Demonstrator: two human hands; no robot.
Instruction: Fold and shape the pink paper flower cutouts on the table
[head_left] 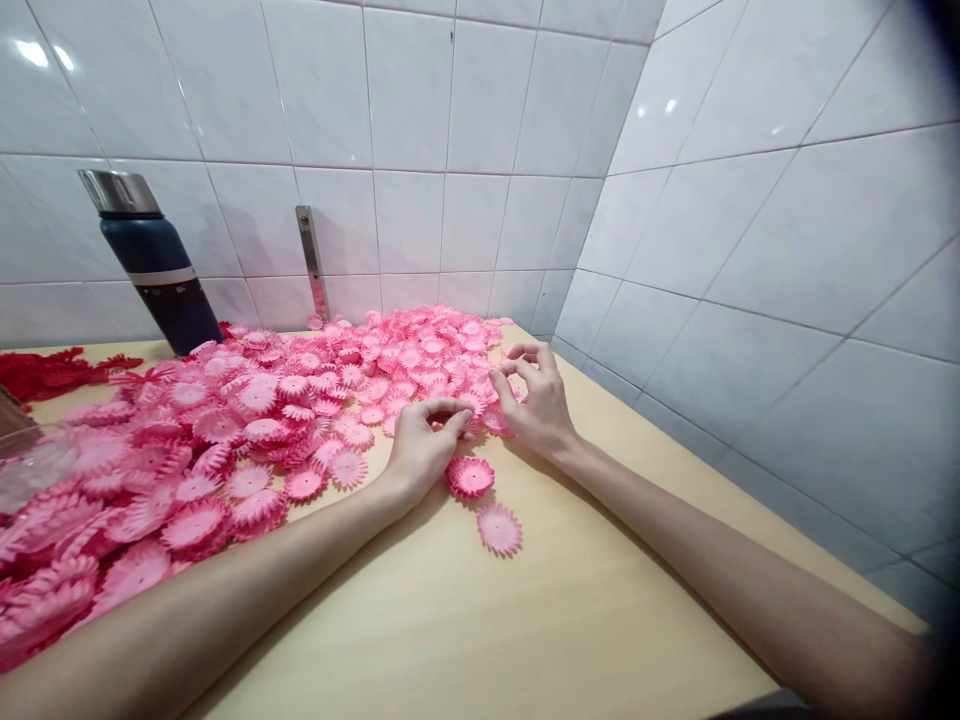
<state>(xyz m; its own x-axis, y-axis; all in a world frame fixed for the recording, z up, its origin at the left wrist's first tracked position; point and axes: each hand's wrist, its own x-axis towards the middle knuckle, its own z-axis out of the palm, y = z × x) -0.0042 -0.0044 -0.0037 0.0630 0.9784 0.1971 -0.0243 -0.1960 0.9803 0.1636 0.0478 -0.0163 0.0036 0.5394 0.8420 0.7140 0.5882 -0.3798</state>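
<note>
My left hand (426, 447) is closed in a pinch, thumb against forefinger, at the front edge of a pile of pink fabric flower discs (420, 350). Whatever lies between those fingertips is too small to make out. Just right of it, my right hand (536, 400) hovers by the pile's right end, its fingers curved and apart, with no object visible in them. Below the left fingertips, a darker pink flower disc (471, 478) rests on the table. A paler pink flower disc (499, 529) lies flat a little nearer to me.
A dark blue bottle (161, 260) with a steel cap stands behind the pile, against the tiled wall. Red fabric pieces (52, 375) and some clear plastic (34, 470) are at the left. A metal bracket (311, 260) is fixed to the wall. The wooden table (600, 620) meets a side wall at right.
</note>
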